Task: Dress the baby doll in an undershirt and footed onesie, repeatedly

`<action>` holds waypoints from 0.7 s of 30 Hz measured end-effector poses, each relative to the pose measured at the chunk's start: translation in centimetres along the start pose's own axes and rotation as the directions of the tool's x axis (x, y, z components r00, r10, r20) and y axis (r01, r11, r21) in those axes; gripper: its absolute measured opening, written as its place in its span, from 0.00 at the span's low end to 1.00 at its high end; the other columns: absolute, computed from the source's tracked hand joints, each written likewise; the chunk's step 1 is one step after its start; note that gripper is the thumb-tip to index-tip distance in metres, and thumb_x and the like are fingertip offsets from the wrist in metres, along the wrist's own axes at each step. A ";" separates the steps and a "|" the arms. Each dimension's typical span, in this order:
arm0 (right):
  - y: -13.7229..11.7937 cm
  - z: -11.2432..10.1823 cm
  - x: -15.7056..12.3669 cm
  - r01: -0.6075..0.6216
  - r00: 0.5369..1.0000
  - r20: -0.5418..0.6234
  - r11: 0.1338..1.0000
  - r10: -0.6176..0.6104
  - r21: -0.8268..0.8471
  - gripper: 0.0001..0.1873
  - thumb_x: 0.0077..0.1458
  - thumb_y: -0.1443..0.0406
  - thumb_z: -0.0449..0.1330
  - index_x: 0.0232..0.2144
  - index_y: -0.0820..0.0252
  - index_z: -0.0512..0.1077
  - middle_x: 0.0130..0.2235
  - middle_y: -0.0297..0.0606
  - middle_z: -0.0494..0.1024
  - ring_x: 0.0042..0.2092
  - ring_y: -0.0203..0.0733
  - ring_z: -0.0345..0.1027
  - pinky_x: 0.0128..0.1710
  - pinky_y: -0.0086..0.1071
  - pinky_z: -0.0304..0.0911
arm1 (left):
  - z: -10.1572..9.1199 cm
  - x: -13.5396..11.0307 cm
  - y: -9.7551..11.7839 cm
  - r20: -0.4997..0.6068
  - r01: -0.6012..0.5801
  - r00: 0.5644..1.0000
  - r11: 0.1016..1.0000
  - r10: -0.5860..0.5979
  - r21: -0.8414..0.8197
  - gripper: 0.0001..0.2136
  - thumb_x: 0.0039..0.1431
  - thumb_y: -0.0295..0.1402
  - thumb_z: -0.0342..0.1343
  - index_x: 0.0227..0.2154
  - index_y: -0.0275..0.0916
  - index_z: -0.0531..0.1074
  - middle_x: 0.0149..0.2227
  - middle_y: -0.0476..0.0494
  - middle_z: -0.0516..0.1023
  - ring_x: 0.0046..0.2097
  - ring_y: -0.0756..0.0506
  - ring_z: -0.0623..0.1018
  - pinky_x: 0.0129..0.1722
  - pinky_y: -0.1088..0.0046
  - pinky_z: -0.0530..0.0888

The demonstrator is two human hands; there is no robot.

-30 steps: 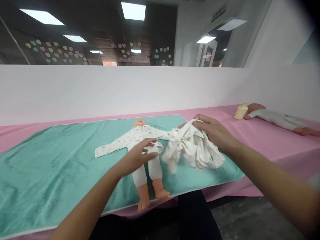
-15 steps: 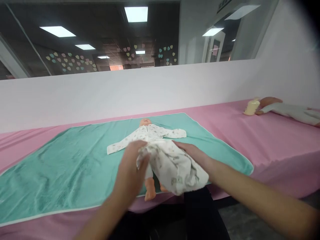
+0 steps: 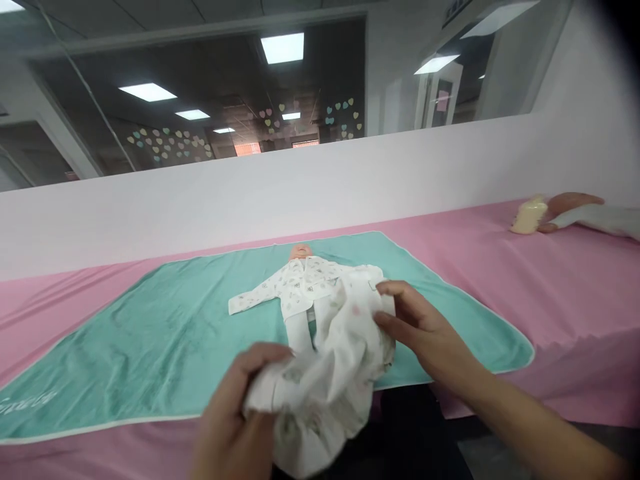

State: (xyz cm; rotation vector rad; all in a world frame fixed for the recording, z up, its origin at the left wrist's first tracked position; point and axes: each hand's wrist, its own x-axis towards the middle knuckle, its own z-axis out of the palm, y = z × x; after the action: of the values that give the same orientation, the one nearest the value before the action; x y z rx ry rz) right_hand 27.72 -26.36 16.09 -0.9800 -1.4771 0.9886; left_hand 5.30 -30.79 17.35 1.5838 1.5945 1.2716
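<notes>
Between my two hands hangs a crumpled white baby garment (image 3: 335, 380) with a small print, blurred by motion. My left hand (image 3: 240, 407) is closed on its lower left end. At its upper right edge, my right hand (image 3: 425, 330) pinches the cloth between thumb and fingers. Behind it a baby doll (image 3: 301, 251) lies on its back, dressed in a white printed baby top (image 3: 305, 283) and white leg wear (image 3: 299, 330). One sleeve is stretched out to the left; the garment covers part of the other sleeve and the doll's lower legs.
The doll lies on a green towel (image 3: 190, 340) with a white edge, spread over a pink table cover (image 3: 490, 267). To the right stand a pale yellow pump bottle (image 3: 529, 217) and, beside it, another doll (image 3: 595, 213) in white. A white wall (image 3: 250, 207) with a window runs behind.
The bundled garment has been opened out and lengthened between my hands. My left hand has moved down and nearer; my right hand has moved to the right, gripping the upper edge.
</notes>
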 end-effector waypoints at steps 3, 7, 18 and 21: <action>-0.5 -2.9 0.3 0.167 0.985 0.130 0.847 -0.116 -0.504 0.12 0.57 0.57 0.54 0.31 0.56 0.72 0.30 0.34 0.72 0.31 0.36 0.63 0.30 0.30 0.59 | -1.7 2.5 3.4 0.032 0.083 0.996 0.995 -0.081 -0.060 0.09 0.45 0.30 0.58 0.33 0.43 0.72 0.28 0.51 0.75 0.27 0.49 0.72 0.22 0.78 0.65; -3.6 -3.0 -0.7 0.575 0.817 0.338 0.613 -0.467 -0.542 0.18 0.54 0.52 0.56 0.43 0.54 0.70 0.36 0.37 0.73 0.38 0.38 0.65 0.36 0.32 0.61 | -1.0 4.5 7.1 0.483 0.237 0.869 0.949 -0.111 -0.209 0.10 0.46 0.32 0.59 0.34 0.43 0.72 0.28 0.51 0.74 0.22 0.50 0.71 0.18 0.79 0.65; 4.0 -0.1 -1.2 0.768 0.613 0.790 0.250 -0.020 -0.590 0.14 0.56 0.59 0.56 0.22 0.60 0.71 0.25 0.34 0.72 0.30 0.37 0.64 0.36 0.34 0.56 | -3.2 6.1 4.0 0.593 0.405 0.779 0.885 -0.203 -0.229 0.08 0.45 0.30 0.58 0.32 0.40 0.69 0.29 0.48 0.74 0.23 0.51 0.72 0.20 0.79 0.65; 3.0 0.2 -2.4 0.780 0.557 0.820 0.422 -0.134 -0.461 0.14 0.60 0.58 0.51 0.31 0.58 0.72 0.31 0.33 0.75 0.34 0.34 0.66 0.38 0.31 0.58 | -3.6 6.1 2.2 0.571 0.417 0.785 0.886 -0.239 -0.202 0.09 0.48 0.33 0.59 0.33 0.41 0.68 0.30 0.48 0.74 0.26 0.49 0.73 0.24 0.77 0.67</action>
State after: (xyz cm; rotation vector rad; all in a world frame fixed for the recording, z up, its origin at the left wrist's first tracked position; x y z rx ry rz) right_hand 28.01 -27.68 12.44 -0.6197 -2.8342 0.0865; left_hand 2.19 -26.13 22.16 1.2310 1.1690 0.7523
